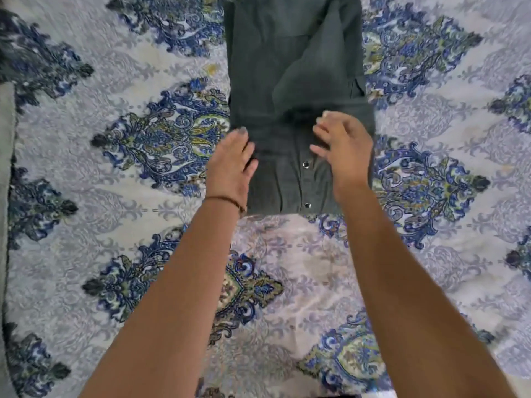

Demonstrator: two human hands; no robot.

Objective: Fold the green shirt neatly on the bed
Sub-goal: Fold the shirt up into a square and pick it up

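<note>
Patterned bedspread (115,202) spreads wide outside both hands. The shirt (287,67) is cut off beyond them. Left hand (232,162) lies flat on its edge; right hand (344,150), blurred, fingers loosely spread, holds nothing.

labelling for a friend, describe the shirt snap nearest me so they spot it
A dark green shirt lies on the patterned bedspread. Near its closest edge shine an upper snap and a lower snap. Yours is the lower, right by that edge.
</note>
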